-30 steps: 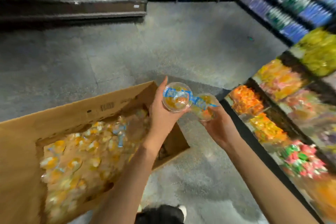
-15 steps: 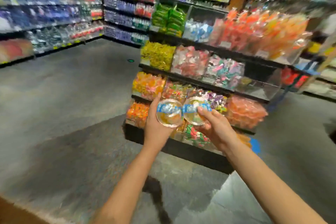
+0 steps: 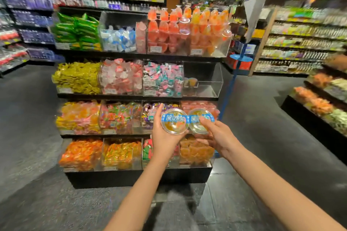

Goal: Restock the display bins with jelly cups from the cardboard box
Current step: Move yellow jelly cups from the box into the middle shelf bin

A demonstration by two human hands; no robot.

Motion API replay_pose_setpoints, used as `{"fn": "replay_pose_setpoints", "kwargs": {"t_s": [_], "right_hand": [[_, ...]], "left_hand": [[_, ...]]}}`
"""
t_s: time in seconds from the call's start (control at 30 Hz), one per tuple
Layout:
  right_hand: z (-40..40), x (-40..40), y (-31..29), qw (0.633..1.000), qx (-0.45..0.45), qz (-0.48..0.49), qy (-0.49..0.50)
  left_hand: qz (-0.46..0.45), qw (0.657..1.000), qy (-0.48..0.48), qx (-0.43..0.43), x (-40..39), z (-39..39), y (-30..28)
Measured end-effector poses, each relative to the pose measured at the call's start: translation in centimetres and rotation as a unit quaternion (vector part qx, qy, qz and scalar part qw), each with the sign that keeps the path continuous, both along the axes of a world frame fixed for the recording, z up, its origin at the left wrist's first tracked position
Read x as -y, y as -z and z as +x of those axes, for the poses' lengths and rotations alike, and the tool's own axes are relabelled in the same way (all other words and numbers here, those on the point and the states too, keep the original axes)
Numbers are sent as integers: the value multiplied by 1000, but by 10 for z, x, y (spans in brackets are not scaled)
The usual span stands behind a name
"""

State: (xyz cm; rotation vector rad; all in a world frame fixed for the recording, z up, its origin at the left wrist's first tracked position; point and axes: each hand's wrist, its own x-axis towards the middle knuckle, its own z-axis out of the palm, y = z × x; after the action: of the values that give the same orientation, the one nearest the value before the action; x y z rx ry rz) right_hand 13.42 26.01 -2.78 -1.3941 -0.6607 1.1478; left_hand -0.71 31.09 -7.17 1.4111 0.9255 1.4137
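Left hand [image 3: 165, 138] gripped one jelly cup [image 3: 174, 121], right hand [image 3: 218, 137] gripped another cup [image 3: 200, 121], lids touching; cup bodies hidden. Near-empty bin [image 3: 203, 80] at rack's right edge, contents blurry.

Two clear jelly cups, one in the left hand [image 3: 165, 140] and one in the right hand [image 3: 218, 138], each show amber-orange jelly: the left cup [image 3: 174, 122] and the right cup [image 3: 200, 121] both carry a bright blue band with white lettering across the lid. Behind them, clear display bins [image 3: 202, 82] on a black shelf stand [image 3: 139, 176] hold sweets in green, yellow, pink, orange and red. The floor [image 3: 28, 118] is speckled dark grey.
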Motion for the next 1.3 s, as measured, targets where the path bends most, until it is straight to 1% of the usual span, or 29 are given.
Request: {"fn": "replay_pose_setpoints", "kwargs": {"t_s": [0.2,0.4,0.57,0.67,0.77,0.83,0.87,0.97,1.03,1.1,1.23,1.27,1.3], "right_hand": [[60,-79,9,999,-32,-11,26],[118,-185,21,998,-19,-18,53],[161,-264,30,996,-53,-39,58],[196,-304,35,992,-84,-56,74],[234,-344,38,989,-98,-62,86],[263,-377,36,989,-99,-50,95],[277,-392,34,990,-100,-44,94],[321,-438,32,988,-128,-35,81],[352,-471,41,990,-122,-45,55],[378,-504,56,991,-102,-70,40],[420,-559,83,985,-140,-99,13],[429,-572,90,984,-150,-97,2],[435,-582,97,984,-151,-98,-8]], "left_hand": [[-5,1000,21,-8,-87,67,12],[-28,999,22,1,-199,128,32],[-27,999,31,-15,-285,175,43],[-56,997,55,3,-322,202,48],[-72,997,39,4,-360,229,60],[-84,996,21,-19,-389,247,63],[-89,995,8,-46,-403,256,65],[-91,992,-22,-85,-444,287,68],[-98,989,-51,-94,-470,310,66],[-107,988,-51,-101,-498,331,65],[-101,981,-36,-159,-549,362,69],[-86,974,-51,-202,-559,368,72],[-85,971,-57,-217,-568,374,78]]}}
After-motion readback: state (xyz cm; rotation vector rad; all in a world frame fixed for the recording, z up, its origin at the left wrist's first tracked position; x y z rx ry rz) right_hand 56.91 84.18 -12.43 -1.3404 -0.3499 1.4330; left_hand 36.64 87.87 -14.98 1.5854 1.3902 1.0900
